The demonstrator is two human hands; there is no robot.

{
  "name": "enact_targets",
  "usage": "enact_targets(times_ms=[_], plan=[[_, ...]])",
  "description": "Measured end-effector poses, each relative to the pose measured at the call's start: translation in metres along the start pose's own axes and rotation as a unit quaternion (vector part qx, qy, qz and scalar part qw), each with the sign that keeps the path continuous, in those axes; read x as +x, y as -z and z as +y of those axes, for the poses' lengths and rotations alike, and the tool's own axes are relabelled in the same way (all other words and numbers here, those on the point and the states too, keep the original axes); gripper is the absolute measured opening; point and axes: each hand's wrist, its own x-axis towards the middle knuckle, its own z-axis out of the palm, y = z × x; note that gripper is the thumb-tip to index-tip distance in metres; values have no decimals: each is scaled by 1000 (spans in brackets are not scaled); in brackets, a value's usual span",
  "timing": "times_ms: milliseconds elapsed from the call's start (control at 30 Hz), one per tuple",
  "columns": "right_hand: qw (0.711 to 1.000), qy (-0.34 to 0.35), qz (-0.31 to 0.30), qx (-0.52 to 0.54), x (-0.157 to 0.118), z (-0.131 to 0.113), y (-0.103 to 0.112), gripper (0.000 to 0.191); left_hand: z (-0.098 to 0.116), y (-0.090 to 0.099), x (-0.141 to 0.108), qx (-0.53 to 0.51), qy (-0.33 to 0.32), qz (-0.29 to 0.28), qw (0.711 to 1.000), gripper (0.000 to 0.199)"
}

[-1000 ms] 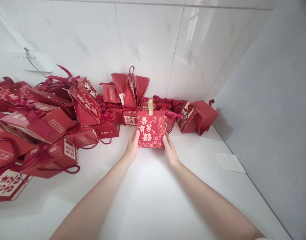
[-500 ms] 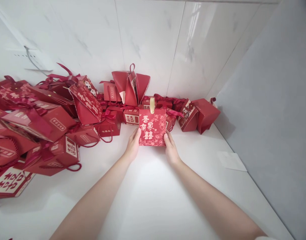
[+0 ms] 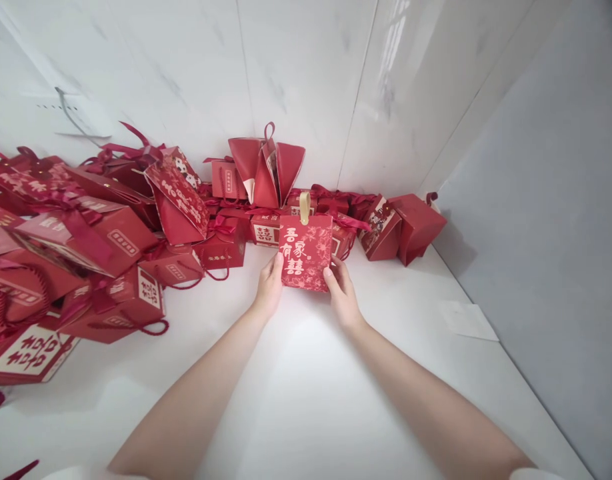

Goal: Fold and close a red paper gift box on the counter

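Note:
A red paper gift box with pale lettering, a flower print and a cream loop handle is held upright in front of me. My left hand grips its left edge. On the opposite edge my right hand is closed, its thumb pressing the front face near the lower right corner. The fingertips behind the box are hidden. Just behind it a row of small red boxes runs along the wall, partly covered by the held box.
Many red gift boxes with ribbons are heaped on the left of the white tabletop. A flared red box sits on the back row. Two more boxes stand at the right. A white card lies near the grey panel.
My right hand has shifted its grip, the thumb now further onto the front face, and the box is turned slightly. The whole view has moved a little.

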Motion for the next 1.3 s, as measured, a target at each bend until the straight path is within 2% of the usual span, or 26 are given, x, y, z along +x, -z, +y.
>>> enact_targets(times_ms=[333,400,533,600,733,867,933,1067,1233,1300], plan=[[999,37,-5,-39,-4,-4,0,50,4,-5,-3,-46,5,10,999,51],[997,54,-8,-56,-6,-5,0,48,7,-5,-5,-28,-26,26,999,46],[996,68,-26,-43,-10,-9,-1,38,15,-1,-7,70,-123,48,989,37],[995,89,-29,-41,-11,-11,-1,33,25,0,-6,103,-158,34,981,36],[990,125,-28,-57,-15,-15,-1,26,60,-4,-3,206,-191,-64,958,39],[990,124,-34,-59,-17,-17,-2,25,92,-14,-6,320,-211,-98,918,24],[989,125,-36,-64,-17,-18,-2,25,99,-17,-7,336,-201,-102,914,24],[990,120,-34,-71,-17,-18,-2,26,102,-20,-8,321,-154,-106,928,29],[989,121,-41,-78,-16,-18,-2,25,93,-19,-4,260,-47,-83,961,31],[988,121,-43,-83,-16,-17,-2,25,87,-18,-2,218,-26,-71,973,32]])
